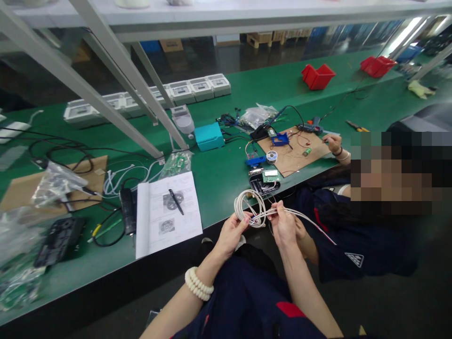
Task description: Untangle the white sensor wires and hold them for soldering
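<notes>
My left hand (pixel 231 231) is closed on a coil of white cable (pixel 249 205), held just off the front edge of the green bench (pixel 219 174). My right hand (pixel 282 223) pinches the loose strands of the same cable, which trail off to the right past a co-worker's dark sleeve. A beaded bracelet sits on my left wrist. Just beyond the coil, a black device with an open circuit board (pixel 265 180) lies on the bench.
An open booklet with a pen on it (pixel 169 212) lies to the left. A cardboard sheet (pixel 294 150) carries solder, blue parts and wires; a co-worker's hand (pixel 334 142) rests at its right edge. A teal box (pixel 209 136), bagged parts, cables, white meter cases and red bins stand farther off.
</notes>
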A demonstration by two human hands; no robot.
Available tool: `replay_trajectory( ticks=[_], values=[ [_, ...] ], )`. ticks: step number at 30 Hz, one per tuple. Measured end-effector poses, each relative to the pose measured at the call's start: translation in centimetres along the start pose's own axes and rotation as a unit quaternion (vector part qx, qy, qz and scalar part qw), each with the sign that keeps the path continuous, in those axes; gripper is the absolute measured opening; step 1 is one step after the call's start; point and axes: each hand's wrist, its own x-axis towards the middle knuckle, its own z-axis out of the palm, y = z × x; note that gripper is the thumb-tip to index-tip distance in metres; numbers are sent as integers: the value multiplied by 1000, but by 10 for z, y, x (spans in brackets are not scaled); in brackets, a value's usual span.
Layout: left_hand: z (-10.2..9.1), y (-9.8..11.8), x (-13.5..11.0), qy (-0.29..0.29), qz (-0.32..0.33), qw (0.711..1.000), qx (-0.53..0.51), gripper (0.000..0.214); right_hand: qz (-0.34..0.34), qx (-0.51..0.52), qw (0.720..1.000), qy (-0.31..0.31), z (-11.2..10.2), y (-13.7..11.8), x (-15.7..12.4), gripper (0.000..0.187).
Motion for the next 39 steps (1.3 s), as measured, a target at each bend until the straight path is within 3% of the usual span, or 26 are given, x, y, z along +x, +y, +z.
replay_trajectory(
  ticks=[4,8,15,25,31,35,39],
  values=[
    [4,-1,0,3,-17,1000,-26,42,25,34,999,24,-6,-1,5,37],
    [5,-3,1,-10,-32,999,-27,44,58,32,998,1,-10,-4,9,39],
    [15,-13,3,-40,-55,998,-5,46,39,63,997,-28,-12,-20,14,30],
    [35,-19,6,-70,-28,997,30,40,22,85,996,-33,-44,-22,6,30],
    [43,-25,15,-97,-72,992,47,43,50,165,984,-41,-57,-27,7,23],
    [37,-26,22,-95,-115,986,77,44,51,183,982,11,-69,-21,9,28],
    [11,-22,29,-51,-136,982,119,37,6,106,992,64,-92,-9,15,32]
  ],
)
